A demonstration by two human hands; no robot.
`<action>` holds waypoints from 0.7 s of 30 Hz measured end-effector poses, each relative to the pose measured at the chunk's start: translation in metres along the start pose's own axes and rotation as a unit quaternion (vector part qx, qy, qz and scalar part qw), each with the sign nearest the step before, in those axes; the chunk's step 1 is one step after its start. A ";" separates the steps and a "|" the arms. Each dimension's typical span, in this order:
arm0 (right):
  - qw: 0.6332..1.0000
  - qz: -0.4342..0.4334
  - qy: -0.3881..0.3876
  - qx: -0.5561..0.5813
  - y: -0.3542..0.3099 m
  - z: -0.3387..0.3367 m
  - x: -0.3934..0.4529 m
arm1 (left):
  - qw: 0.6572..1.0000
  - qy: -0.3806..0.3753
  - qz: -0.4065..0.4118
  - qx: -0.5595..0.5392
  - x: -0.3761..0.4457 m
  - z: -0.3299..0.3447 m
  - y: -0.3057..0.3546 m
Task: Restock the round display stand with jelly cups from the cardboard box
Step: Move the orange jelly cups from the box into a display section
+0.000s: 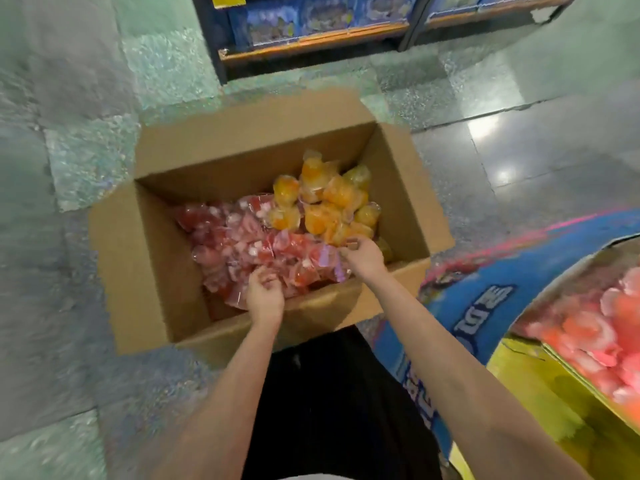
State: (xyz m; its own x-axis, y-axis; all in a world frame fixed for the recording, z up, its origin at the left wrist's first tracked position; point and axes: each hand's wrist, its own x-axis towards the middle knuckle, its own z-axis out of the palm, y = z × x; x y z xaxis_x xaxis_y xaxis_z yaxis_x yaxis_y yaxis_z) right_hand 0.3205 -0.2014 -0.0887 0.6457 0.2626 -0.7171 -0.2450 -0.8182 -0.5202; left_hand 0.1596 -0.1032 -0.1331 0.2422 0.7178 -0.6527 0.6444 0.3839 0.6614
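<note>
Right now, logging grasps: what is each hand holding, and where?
Both reach into the brown cardboard box: left hand and right hand curl into red jelly cups; exact hold unclear.

Support surface: grey-green tiled floor [86,140], glossy, with light reflections to the right of the cardboard box [166,271]. The box stands directly on it, flaps open. Beyond the box, a shelving unit [311,43] stands on the floor. Right of the box, the blue-skirted display stand [485,306] stands on the floor.
</note>
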 end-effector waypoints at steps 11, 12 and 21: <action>0.994 0.107 0.006 -0.017 -0.010 0.026 0.114 | 0.996 0.088 0.019 0.012 0.016 0.023 0.006; 0.994 0.111 0.016 -0.015 -0.009 0.027 0.114 | 0.995 0.091 0.023 0.017 0.014 0.023 0.007; 0.995 0.090 0.018 0.039 0.013 0.001 0.094 | 0.994 0.071 0.057 0.054 0.007 0.019 -0.001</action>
State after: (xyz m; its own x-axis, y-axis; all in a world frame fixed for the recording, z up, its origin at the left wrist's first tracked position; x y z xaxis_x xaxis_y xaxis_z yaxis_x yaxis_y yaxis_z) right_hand 0.3766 -0.1871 -0.1633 0.6116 0.0963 -0.7853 -0.4125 -0.8082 -0.4203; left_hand 0.1749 -0.1100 -0.1450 0.2190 0.8306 -0.5120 0.6947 0.2357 0.6796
